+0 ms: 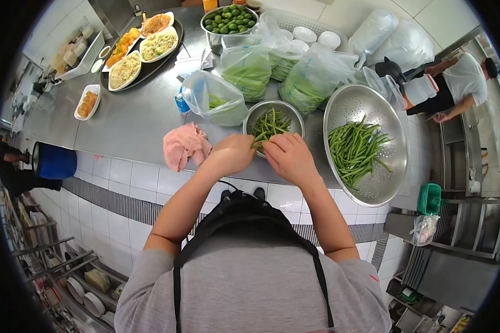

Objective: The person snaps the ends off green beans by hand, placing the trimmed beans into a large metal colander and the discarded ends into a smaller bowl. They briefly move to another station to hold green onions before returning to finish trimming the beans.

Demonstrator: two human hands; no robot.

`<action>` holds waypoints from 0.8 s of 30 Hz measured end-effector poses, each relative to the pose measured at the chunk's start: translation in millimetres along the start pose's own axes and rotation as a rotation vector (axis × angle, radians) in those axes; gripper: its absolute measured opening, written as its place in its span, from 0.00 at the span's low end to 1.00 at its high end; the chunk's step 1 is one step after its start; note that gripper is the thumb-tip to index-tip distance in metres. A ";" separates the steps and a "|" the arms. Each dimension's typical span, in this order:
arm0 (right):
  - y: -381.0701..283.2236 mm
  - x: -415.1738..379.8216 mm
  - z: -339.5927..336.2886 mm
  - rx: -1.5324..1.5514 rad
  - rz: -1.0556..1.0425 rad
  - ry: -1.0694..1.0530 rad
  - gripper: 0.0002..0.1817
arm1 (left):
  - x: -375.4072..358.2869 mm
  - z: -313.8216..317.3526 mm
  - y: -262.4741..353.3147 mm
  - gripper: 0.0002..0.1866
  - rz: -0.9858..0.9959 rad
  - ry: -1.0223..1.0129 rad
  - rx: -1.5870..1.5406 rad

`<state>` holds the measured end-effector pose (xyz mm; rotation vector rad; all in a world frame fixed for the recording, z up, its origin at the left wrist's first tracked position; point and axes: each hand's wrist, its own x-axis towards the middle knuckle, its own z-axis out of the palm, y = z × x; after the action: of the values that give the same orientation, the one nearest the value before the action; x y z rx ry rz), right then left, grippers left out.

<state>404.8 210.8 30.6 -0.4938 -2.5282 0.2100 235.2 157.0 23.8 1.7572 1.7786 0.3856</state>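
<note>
Both of my hands meet over the near rim of a steel bowl (300,123) that holds cut green bean pieces (272,123). A green bean (258,141) runs between my left hand (231,154) and my right hand (288,157). The fingers of each hand are closed on it, and its ends are hidden by them. To the right, a large perforated steel colander (394,150) contains a heap of long whole green beans (356,149). On the left, a crumpled pink cloth (185,145) lies near my left wrist.
Behind the bowl stand plastic bags of green vegetables (246,75) and a pot of limes (229,21). A dark tray (169,54) with filled dishes is at the back left, near a small dish of food (87,104). Another person (464,80) stands at the right.
</note>
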 end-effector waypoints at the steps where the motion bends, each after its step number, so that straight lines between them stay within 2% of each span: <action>1: 1.3 0.0 2.6 0.046 0.015 0.023 0.07 | 1.5 1.8 -2.1 0.14 0.022 0.002 0.000; 3: -2.5 2.0 4.4 0.095 0.031 0.044 0.06 | 3.8 2.4 -3.0 0.14 0.041 0.003 0.000; 5: -13.4 8.1 4.3 0.671 0.369 0.242 0.04 | 7.4 3.4 0.1 0.17 0.088 0.002 -0.185; 6: -11.7 7.7 8.5 0.676 0.369 0.239 0.04 | 8.9 1.9 4.0 0.17 0.082 0.002 -0.186; 8: -5.0 8.2 19.7 0.872 0.443 0.477 0.04 | 11.6 -3.8 13.7 0.20 0.014 -0.081 -0.524; 9: -6.5 12.1 13.4 0.876 0.439 0.474 0.04 | 13.8 -0.3 12.6 0.20 0.010 -0.075 -0.524; 11: -7.8 18.3 -8.7 0.998 0.557 0.647 0.03 | 19.7 13.7 5.6 0.16 -0.194 -0.171 -0.819; 12: -0.5 15.6 -12.2 0.728 0.497 0.568 0.03 | 20.8 18.7 4.4 0.16 -0.198 -0.171 -0.817; 13: 6.1 13.0 -12.1 0.730 0.502 0.571 0.03 | 20.6 24.0 3.7 0.14 -0.072 -0.124 -1.233; 14: 13.3 9.6 -9.4 0.538 0.541 0.396 0.04 | 21.0 28.0 3.4 0.13 0.067 -0.071 -1.643; 15: 18.4 5.3 -5.3 0.343 0.573 0.221 0.05 | 21.1 25.8 7.8 0.13 0.067 -0.079 -1.641; 17: 27.2 -10.8 17.2 0.329 0.588 0.256 0.06 | 21.6 18.8 19.1 0.16 0.074 0.064 -1.821; 19: 21.5 -8.1 13.5 0.317 0.595 0.288 0.06 | 26.2 20.2 16.4 0.17 0.151 0.066 -1.846; 20: 16.4 -11.1 8.1 0.451 0.624 0.253 0.07 | 27.1 21.7 15.1 0.17 0.219 0.070 -1.870; 22: 7.5 -15.4 4.2 0.707 0.660 0.215 0.08 | 28.6 22.2 16.5 0.18 0.227 0.070 -1.878; 23: 4.4 -15.9 0.7 0.704 0.665 0.223 0.08 | 30.4 21.8 18.1 0.18 0.248 0.076 -1.887; 24: 0.5 -14.7 -5.8 0.708 0.689 0.079 0.09 | 31.7 22.0 20.4 0.18 0.250 0.066 -1.885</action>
<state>419.6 205.8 28.1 -1.0071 -1.9234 1.2448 266.4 185.0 12.1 0.4707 0.4714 1.5208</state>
